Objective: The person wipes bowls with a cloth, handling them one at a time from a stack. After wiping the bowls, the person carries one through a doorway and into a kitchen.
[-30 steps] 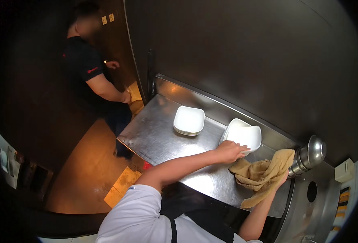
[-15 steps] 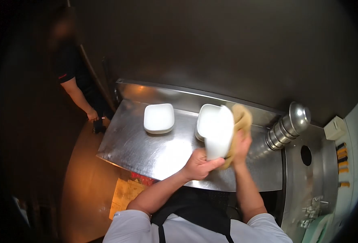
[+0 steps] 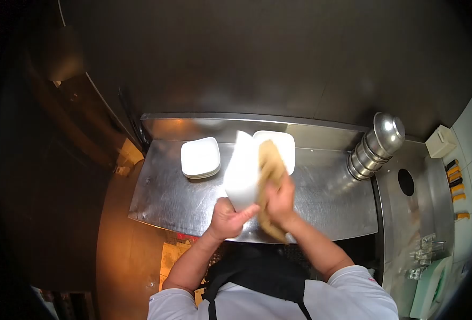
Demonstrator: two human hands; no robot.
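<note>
A white dish (image 3: 241, 170), blurred by motion, is tilted up on its edge above the steel table. My left hand (image 3: 228, 218) grips its lower edge, thumb on the near side. In my right hand (image 3: 278, 197) is a tan cloth (image 3: 270, 162), bunched against or close to the dish's right side; blur hides the exact contact. Behind the cloth, a stack of white square dishes (image 3: 285, 145) is partly covered. To the left stands another stack of white square dishes (image 3: 201, 156).
The steel table (image 3: 166, 197) has a raised back edge. Nested metal bowls (image 3: 372, 149) lean at its right end. Farther right are a counter with a round hole (image 3: 405, 182), a white box (image 3: 441, 141) and several yellow-and-black handles (image 3: 454, 181) on the wall.
The dish and cloth have shifted left in view with both my hands. My head view has also moved. The other person at the left has left the view.
</note>
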